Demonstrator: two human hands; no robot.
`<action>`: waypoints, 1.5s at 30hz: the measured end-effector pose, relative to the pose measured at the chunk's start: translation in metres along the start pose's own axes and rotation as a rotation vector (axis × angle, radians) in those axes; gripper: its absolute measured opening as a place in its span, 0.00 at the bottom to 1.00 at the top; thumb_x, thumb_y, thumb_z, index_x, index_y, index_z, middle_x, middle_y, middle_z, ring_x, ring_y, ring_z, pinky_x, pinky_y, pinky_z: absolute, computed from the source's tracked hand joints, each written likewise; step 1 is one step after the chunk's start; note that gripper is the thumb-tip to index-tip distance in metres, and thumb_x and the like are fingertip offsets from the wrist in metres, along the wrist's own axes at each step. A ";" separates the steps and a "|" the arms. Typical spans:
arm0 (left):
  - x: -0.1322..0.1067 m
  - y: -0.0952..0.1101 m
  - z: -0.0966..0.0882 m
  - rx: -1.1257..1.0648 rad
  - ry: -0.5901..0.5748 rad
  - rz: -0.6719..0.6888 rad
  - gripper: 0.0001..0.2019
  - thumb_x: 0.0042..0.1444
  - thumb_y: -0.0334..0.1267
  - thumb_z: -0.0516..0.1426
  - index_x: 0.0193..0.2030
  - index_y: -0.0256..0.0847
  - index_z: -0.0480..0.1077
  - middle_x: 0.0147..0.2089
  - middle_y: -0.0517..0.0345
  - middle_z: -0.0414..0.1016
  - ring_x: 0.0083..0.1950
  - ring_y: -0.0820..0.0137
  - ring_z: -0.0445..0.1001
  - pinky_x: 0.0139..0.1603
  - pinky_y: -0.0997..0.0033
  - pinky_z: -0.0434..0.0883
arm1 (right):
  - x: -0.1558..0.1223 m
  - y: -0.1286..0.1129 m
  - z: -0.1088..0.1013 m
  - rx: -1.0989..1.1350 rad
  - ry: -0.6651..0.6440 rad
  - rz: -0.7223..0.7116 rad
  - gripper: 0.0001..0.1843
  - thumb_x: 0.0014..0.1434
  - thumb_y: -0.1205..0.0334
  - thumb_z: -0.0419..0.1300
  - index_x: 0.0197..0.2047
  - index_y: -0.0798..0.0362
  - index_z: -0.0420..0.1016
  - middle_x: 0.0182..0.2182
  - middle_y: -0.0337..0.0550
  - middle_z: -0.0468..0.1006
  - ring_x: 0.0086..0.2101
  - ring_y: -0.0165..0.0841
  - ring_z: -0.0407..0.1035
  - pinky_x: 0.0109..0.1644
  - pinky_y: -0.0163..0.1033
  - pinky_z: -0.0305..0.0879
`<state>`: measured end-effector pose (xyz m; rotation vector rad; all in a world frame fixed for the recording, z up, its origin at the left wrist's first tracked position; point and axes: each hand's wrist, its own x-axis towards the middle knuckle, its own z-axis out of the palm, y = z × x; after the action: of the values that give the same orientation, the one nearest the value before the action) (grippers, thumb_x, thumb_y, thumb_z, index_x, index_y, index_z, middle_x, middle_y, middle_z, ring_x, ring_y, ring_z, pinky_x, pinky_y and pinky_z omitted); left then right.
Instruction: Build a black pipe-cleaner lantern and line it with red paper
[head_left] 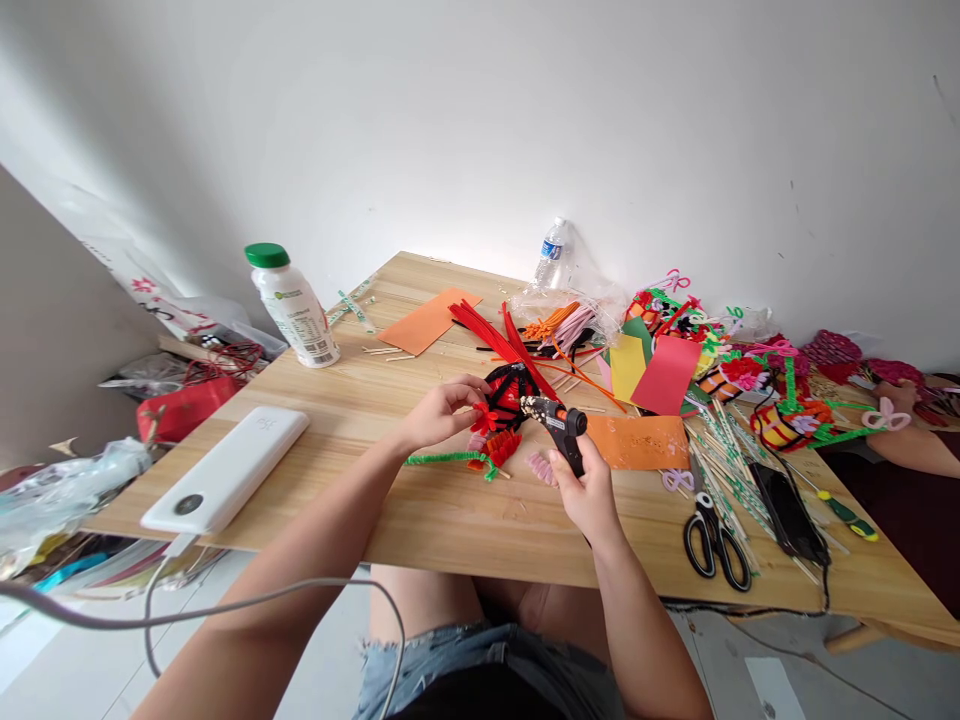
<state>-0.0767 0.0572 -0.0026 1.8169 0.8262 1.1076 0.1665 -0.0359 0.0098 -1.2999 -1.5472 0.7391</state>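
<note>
My right hand [589,492] is wrapped round the handle of a black glue gun [564,436]. Its nozzle end points left, close to a red and black pipe-cleaner piece [513,396]. My left hand [444,412] pinches a small red pipe-cleaner flower [484,418] at the left side of that piece; the fingertips are partly hidden. Just below lie an orange-red pipe-cleaner shape [501,448] and a green pipe-cleaner stem [442,459]. A pale pink pipe-cleaner coil [541,468] rests on the table beside the glue gun.
Red pipe cleaners [495,340] and coloured paper sheets [666,375] lie behind. Scissors [712,545], a black phone [787,510] and a screwdriver [847,515] are at right. A white power bank [225,470] and bottle [294,305] stand left. Another person's arm [911,450] reaches in.
</note>
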 end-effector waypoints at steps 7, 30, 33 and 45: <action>0.000 -0.002 0.000 -0.023 -0.001 0.005 0.05 0.52 0.38 0.58 0.29 0.40 0.71 0.50 0.49 0.71 0.49 0.63 0.73 0.51 0.63 0.71 | -0.001 -0.003 0.000 0.101 0.025 0.048 0.17 0.61 0.52 0.58 0.49 0.54 0.72 0.26 0.37 0.73 0.22 0.28 0.66 0.26 0.34 0.66; -0.001 0.008 0.001 -0.007 0.050 -0.023 0.05 0.50 0.38 0.59 0.27 0.39 0.71 0.48 0.50 0.72 0.46 0.64 0.74 0.46 0.64 0.71 | 0.016 0.010 -0.087 0.421 0.432 0.328 0.23 0.40 0.44 0.70 0.28 0.53 0.67 0.20 0.35 0.69 0.19 0.28 0.64 0.17 0.33 0.58; -0.001 0.009 0.004 0.002 0.084 -0.028 0.06 0.49 0.38 0.60 0.26 0.38 0.71 0.45 0.51 0.72 0.42 0.66 0.73 0.44 0.65 0.71 | 0.013 0.036 -0.094 0.265 0.390 0.480 0.26 0.34 0.41 0.70 0.23 0.54 0.68 0.17 0.35 0.67 0.16 0.26 0.59 0.15 0.32 0.51; -0.002 0.015 0.010 -0.263 0.289 -0.170 0.14 0.48 0.46 0.63 0.29 0.39 0.66 0.27 0.60 0.71 0.29 0.72 0.71 0.34 0.68 0.68 | 0.015 0.078 -0.089 -0.864 0.300 0.249 0.15 0.56 0.54 0.56 0.32 0.57 0.78 0.25 0.52 0.76 0.28 0.42 0.71 0.30 0.42 0.63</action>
<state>-0.0667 0.0458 0.0069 1.3642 0.9346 1.3172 0.2788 -0.0123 -0.0227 -2.1442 -1.5102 -0.0384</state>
